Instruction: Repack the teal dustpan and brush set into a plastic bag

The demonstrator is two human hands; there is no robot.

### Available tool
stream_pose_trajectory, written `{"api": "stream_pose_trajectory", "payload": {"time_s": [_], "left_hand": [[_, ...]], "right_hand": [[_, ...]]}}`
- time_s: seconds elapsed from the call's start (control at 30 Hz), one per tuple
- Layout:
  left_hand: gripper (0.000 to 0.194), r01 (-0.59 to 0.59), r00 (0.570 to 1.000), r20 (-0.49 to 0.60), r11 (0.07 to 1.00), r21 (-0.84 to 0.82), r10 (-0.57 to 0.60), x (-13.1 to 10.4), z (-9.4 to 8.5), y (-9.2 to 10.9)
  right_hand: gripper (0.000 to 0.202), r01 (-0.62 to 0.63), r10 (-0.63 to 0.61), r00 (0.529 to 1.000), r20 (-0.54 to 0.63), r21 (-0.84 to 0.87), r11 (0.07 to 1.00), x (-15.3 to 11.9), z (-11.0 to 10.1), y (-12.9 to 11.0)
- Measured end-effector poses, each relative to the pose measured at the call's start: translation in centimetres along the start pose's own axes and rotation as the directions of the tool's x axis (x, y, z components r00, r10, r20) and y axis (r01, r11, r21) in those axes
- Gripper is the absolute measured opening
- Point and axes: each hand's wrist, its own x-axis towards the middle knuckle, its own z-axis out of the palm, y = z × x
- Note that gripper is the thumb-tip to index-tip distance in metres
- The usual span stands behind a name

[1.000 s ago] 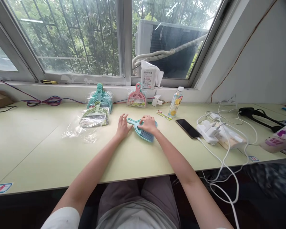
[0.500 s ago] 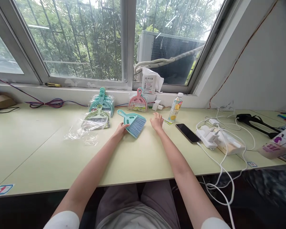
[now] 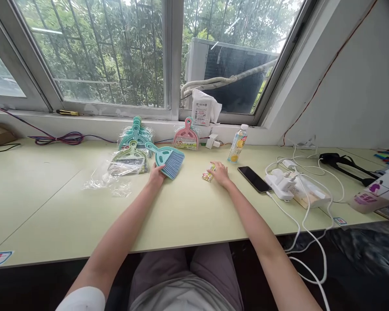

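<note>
My left hand [image 3: 157, 176] grips the lower left edge of a teal dustpan [image 3: 162, 154], its thumb on top. A small brush with blue-grey bristles [image 3: 174, 165] lies in the pan, and the handle points up and left. My right hand [image 3: 220, 174] is closed on a small printed paper card [image 3: 208, 174], colourful and seemingly folded, just above the table. Part of the card is hidden under the fingers. Left of the teal pan lies a green dustpan set [image 3: 132, 160] in clear wrap, with a stack of teal dustpan sets [image 3: 136, 134] behind it.
Crumpled clear plastic [image 3: 99, 176] lies at left. A pink dustpan set [image 3: 187, 134] leans against the sill. Right of my right hand are a drink bottle [image 3: 237, 144], a phone [image 3: 254, 179], a power strip [image 3: 280, 183] with trailing white cables, and a cup [image 3: 374, 194].
My left hand has carried the teal dustpan and brush leftward, close to the green set. My right hand has picked up the printed card from beside the bottle and drawn it left and nearer.
</note>
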Motion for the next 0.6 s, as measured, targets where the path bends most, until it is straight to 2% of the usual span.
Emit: {"api": "stream_pose_trajectory", "payload": {"time_s": [0.1, 0.17, 0.23, 0.3, 0.37, 0.43, 0.47, 0.53, 0.6], "left_hand": [[0.041, 0.029, 1.000, 0.009, 0.999, 0.024, -0.030, -0.1, 0.1, -0.3], [0.043, 0.049, 0.998, 0.027, 0.997, 0.053, -0.050, -0.1, 0.2, -0.4], [0.044, 0.071, 0.996, 0.041, 0.994, 0.088, -0.075, -0.2, 0.3, -0.5], [0.044, 0.097, 0.993, 0.054, 0.987, 0.129, -0.105, -0.3, 0.4, -0.5], [0.043, 0.119, 0.989, 0.068, 0.979, 0.164, -0.132, -0.5, 0.7, -0.7], [0.044, 0.126, 0.986, 0.081, 0.975, 0.181, -0.143, -1.0, 1.1, -1.1], [0.045, 0.127, 0.985, 0.091, 0.975, 0.182, -0.146, -1.4, 1.4, -1.3], [0.046, 0.130, 0.980, 0.124, 0.976, 0.173, -0.153, -2.2, 2.2, -2.0], [0.046, 0.131, 0.972, 0.174, 0.980, 0.148, -0.156, -3.0, 3.1, -2.7]], "right_hand": [[0.053, 0.019, -0.005, 0.985, 0.170, -0.081, 0.996, -0.8, 0.2, -0.5], [0.046, 0.065, -0.052, 0.981, 0.186, -0.069, 0.995, -1.2, 0.4, -0.9], [0.038, 0.073, -0.068, 0.991, 0.117, -0.039, 0.997, -1.3, 0.5, -1.3], [0.034, -0.005, 0.004, 0.999, 0.041, 0.025, 1.000, -1.1, 0.2, -1.7], [0.042, -0.130, 0.137, 0.990, -0.036, 0.154, 0.980, -0.5, -0.7, -2.0], [0.057, -0.184, 0.242, 0.955, -0.169, 0.299, 0.936, 0.0, -2.1, -2.6], [0.062, -0.165, 0.263, 0.929, -0.260, 0.346, 0.924, 0.0, -2.8, -3.1], [0.065, -0.077, 0.230, 0.868, -0.441, 0.338, 0.938, -0.3, -3.7, -4.6], [0.061, 0.004, 0.123, 0.846, -0.519, 0.238, 0.971, -1.3, -3.3, -6.7]]}}
